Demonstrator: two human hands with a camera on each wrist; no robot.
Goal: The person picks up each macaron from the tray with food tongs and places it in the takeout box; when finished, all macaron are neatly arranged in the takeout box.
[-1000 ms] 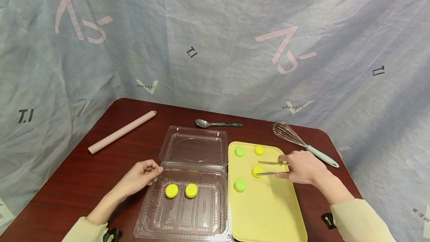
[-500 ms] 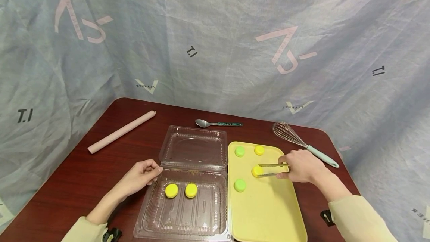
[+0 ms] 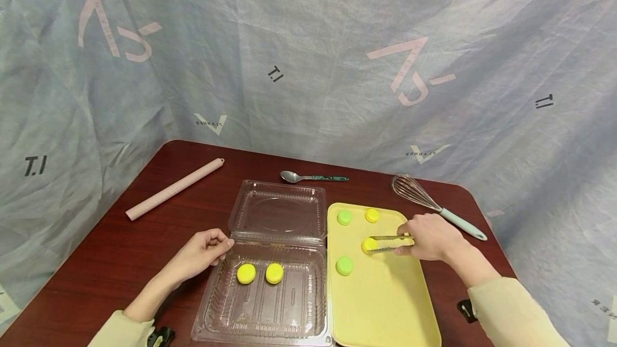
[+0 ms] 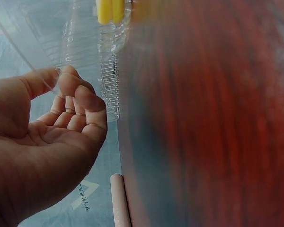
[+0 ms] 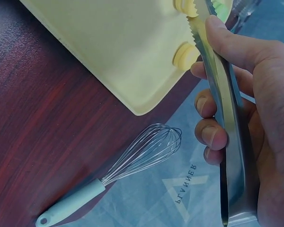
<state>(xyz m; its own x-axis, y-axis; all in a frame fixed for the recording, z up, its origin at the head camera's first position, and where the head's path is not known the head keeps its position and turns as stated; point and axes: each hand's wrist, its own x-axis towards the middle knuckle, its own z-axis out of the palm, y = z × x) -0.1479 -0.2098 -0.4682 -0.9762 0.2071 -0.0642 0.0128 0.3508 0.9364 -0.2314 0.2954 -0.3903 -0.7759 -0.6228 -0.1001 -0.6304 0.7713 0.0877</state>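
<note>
My right hand (image 3: 431, 237) holds metal tongs (image 5: 230, 127), thumb on one arm and fingers on the other. The tongs' serrated tips stand on either side of a yellow macaron (image 3: 368, 246) on the pale yellow tray (image 3: 385, 304). Another yellow macaron (image 3: 372, 215) and two green macarons, one far (image 3: 344, 217) and one nearer (image 3: 344, 266), lie on the tray too. My left hand (image 3: 202, 254) pinches the left edge of an opened clear plastic container (image 3: 289, 312) between thumb and forefinger. Two yellow macarons, left (image 3: 246, 273) and right (image 3: 275, 273), sit inside its base.
A pale pink rolling pin (image 3: 175, 189) lies at the left of the dark red table (image 3: 96, 261). Beyond the container's lid (image 3: 278, 210) is a spoon (image 3: 291, 177) with a green handle. A whisk (image 3: 455, 221) lies right of the tray, near my right hand. Grey cloth (image 3: 308, 68) hangs behind.
The arms of the tongs have drawn closer together, and their tips have come to both sides of the yellow macaron. My left hand has stayed at the container's edge.
</note>
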